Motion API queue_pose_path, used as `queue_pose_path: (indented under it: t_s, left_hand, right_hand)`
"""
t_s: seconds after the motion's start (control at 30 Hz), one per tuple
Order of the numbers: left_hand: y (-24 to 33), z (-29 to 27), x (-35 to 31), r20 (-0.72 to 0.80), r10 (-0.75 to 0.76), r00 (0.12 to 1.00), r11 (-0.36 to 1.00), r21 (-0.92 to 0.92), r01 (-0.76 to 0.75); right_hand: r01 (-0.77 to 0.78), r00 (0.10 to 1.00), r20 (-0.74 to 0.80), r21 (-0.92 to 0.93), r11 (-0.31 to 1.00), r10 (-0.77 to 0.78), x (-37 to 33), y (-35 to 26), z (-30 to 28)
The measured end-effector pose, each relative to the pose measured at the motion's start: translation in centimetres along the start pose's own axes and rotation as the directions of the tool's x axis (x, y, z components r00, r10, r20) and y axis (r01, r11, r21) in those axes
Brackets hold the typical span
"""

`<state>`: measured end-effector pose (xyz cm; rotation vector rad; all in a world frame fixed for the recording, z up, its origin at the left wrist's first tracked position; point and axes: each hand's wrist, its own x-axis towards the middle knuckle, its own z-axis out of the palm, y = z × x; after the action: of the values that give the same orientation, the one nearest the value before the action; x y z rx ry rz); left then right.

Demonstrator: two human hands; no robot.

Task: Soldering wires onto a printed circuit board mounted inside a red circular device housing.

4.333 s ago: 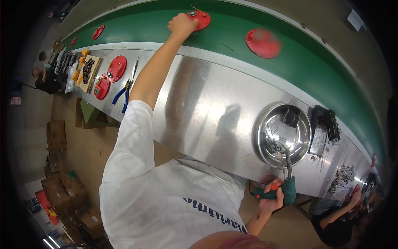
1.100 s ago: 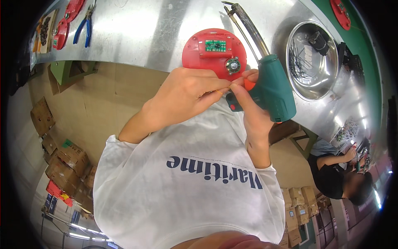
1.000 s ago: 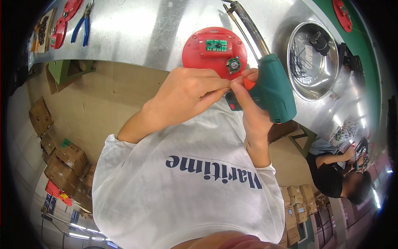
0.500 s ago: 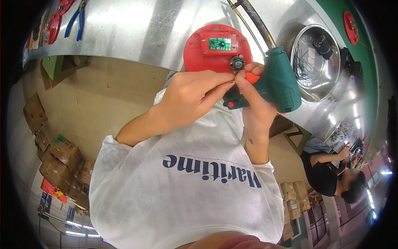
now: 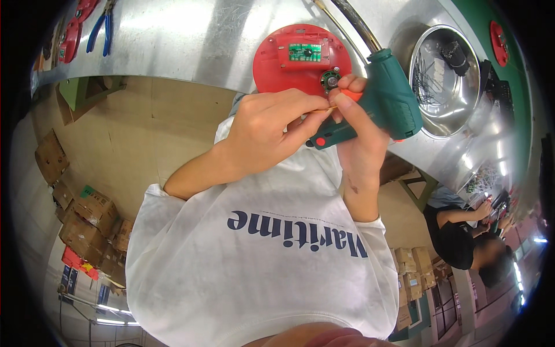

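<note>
My left hand (image 5: 263, 124) is closed in a pinch on a thin yellowish wire (image 5: 325, 109), which runs across to my right fingertips. My right hand (image 5: 361, 130) is wrapped around the handle of a green soldering gun (image 5: 391, 92). Its orange trigger (image 5: 350, 94) shows between the fingers, and the thumb meets the wire's end. The gun's long barrel (image 5: 357, 23) points away over the table. Just beyond my fingertips lies a round red plastic housing (image 5: 269, 69) with a green circuit board (image 5: 304, 52) and a small round part (image 5: 330, 80) at its near edge.
A metal bowl (image 5: 414, 75) holding dark wires stands on the metal table (image 5: 185, 34) at right. Blue-handled pliers (image 5: 100, 34) and more red housings (image 5: 70, 41) lie at far left. Another red piece (image 5: 498, 43) sits far right. A person in black (image 5: 457, 240) works at lower right.
The housing and soldering gun sit slightly higher in the picture. My left fingertips have drawn a little apart from the right ones, so more of the wire shows between them.
</note>
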<state>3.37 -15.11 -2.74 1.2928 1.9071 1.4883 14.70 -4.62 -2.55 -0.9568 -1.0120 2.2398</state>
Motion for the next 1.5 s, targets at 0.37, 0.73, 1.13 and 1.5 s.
queue_pose_path:
  t_s: [0.37,0.73,1.13,1.5]
  left_hand:
    - [0.0,-0.1,-0.6,-0.037,-0.012,0.999,0.998,0.057,0.014]
    - [-3.2,0.8,1.0,-0.264,-0.085,0.961,0.996,0.005,0.089]
    - [-2.6,0.9,1.7,-0.258,-0.171,0.951,0.983,0.025,0.184]
    - [-2.1,0.7,2.2,-0.251,-0.206,0.946,0.972,0.056,0.227]
  right_hand:
    - [0.036,0.999,0.018,0.118,0.992,-0.038,-0.6,0.7,0.0]
    - [0.125,0.991,-0.033,-0.122,0.985,-0.13,-1.8,-2.0,-3.9]
    - [0.043,0.996,0.084,-0.644,0.764,0.014,-4.3,-4.2,-6.4]
    - [0.085,0.991,0.131,-0.674,0.734,0.006,-4.2,-4.0,-7.1]
